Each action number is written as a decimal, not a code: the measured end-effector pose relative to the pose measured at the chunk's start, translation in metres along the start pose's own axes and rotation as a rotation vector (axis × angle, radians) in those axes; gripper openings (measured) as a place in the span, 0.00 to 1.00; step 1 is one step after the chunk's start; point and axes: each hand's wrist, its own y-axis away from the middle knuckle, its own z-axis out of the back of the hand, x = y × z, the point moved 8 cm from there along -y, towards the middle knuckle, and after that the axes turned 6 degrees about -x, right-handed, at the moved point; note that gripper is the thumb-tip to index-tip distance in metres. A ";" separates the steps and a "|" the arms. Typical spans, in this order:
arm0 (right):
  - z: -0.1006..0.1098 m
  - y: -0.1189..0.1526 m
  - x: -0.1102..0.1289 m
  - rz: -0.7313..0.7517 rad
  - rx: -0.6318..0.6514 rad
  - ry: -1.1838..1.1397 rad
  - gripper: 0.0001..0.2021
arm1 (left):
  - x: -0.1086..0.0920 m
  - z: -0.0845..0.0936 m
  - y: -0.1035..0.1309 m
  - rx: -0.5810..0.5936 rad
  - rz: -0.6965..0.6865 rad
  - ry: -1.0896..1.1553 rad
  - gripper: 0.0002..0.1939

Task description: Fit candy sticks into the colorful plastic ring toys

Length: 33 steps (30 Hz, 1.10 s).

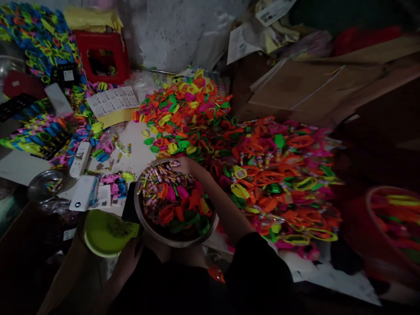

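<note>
A round metal bowl (211, 227) rests at my lap, against the table edge. Small wrapped rolls (157, 179), which look like candy, fill its far left part, and orange, pink and green plastic toy watches (185, 214) lie in the nearer part. My right hand (184, 166) reaches over the far rim, its fingers curled down among the wrapped rolls; what they pinch is too small to make out. My left hand (131, 253) is low beside the right rim of a lime-green basin (98, 234) with small bits in it. Shadow hides its fingers.
Big heaps of coloured toy watches (272, 175) cover the table to the right and back. At the left are a white power strip (80, 159), a small metal bowl (39, 188) and a red stool (103, 50). A red tub (370, 218) stands far right, cardboard (315, 87) behind.
</note>
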 end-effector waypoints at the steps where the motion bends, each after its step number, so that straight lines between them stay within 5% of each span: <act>1: -0.003 -0.002 0.002 -0.001 0.034 -0.005 0.16 | 0.000 0.000 0.000 0.002 0.000 0.000 0.19; 7: -0.017 -0.009 0.024 0.141 0.226 -0.198 0.23 | -0.001 0.001 -0.001 0.017 0.030 0.030 0.17; 15: -0.024 -0.013 0.040 0.298 0.307 -0.345 0.31 | -0.002 0.002 0.000 0.035 0.059 0.029 0.18; 27: -0.024 0.002 0.022 0.125 0.219 -0.221 0.12 | -0.001 0.003 0.000 0.040 0.063 0.011 0.18; 33: 0.001 -0.005 -0.001 -0.090 -0.111 -0.212 0.18 | 0.000 0.002 -0.001 0.043 0.052 -0.007 0.20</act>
